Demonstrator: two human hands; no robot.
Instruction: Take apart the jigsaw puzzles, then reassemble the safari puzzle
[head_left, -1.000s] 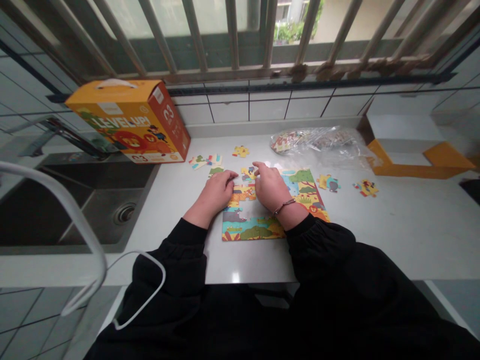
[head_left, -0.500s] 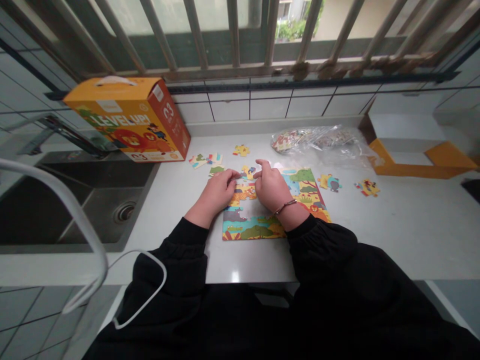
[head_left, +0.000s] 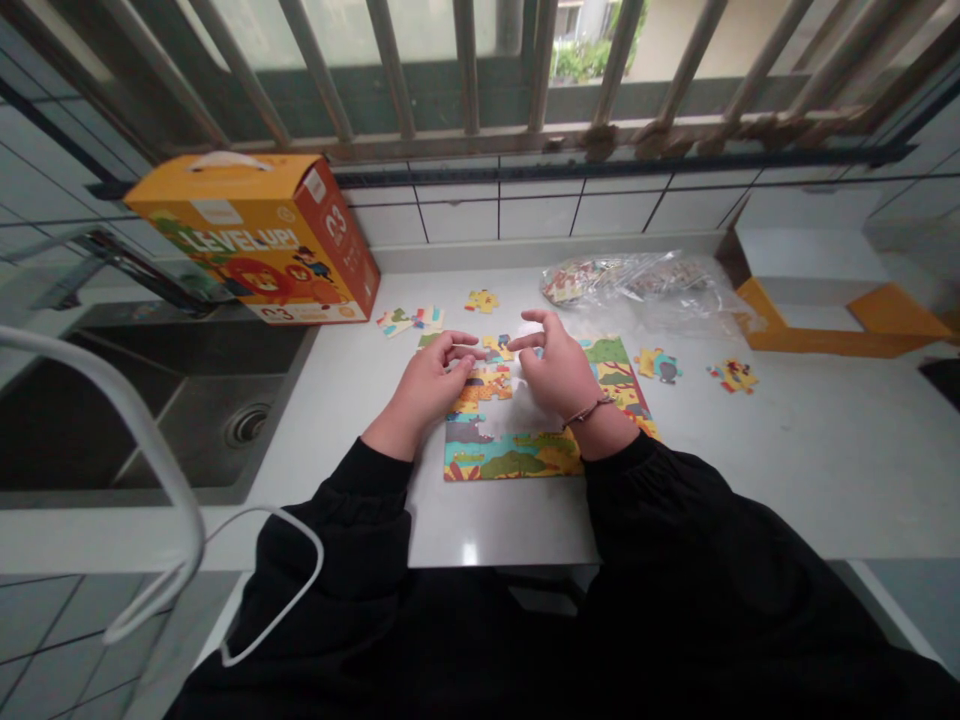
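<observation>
A partly assembled jigsaw puzzle (head_left: pixel 517 462) with animals and trees lies on the counter, with a gap in its middle. My left hand (head_left: pixel 436 378) is over the puzzle's left side, fingers apart and nothing visibly held. Over the upper middle is my right hand (head_left: pixel 551 362), its fingers spread and empty. Between the two hands a yellow puzzle piece (head_left: pixel 495 348) lies in the upper part of the picture, close to both sets of fingertips. My hands and wrists hide parts of the puzzle's left and right areas.
Loose puzzle pieces (head_left: pixel 481 300) lie beyond the puzzle, others (head_left: pixel 733 375) to its right. An orange box (head_left: pixel 255 240) stands back left beside the sink (head_left: pixel 187 430). A clear bag of pieces (head_left: pixel 630 282) and an open box (head_left: pixel 802 320) are back right. A white cable (head_left: pixel 169 450) hangs front left.
My hands have moved slightly apart and their fingers have spread away from the yellow piece. The piece stays between them in the puzzle.
</observation>
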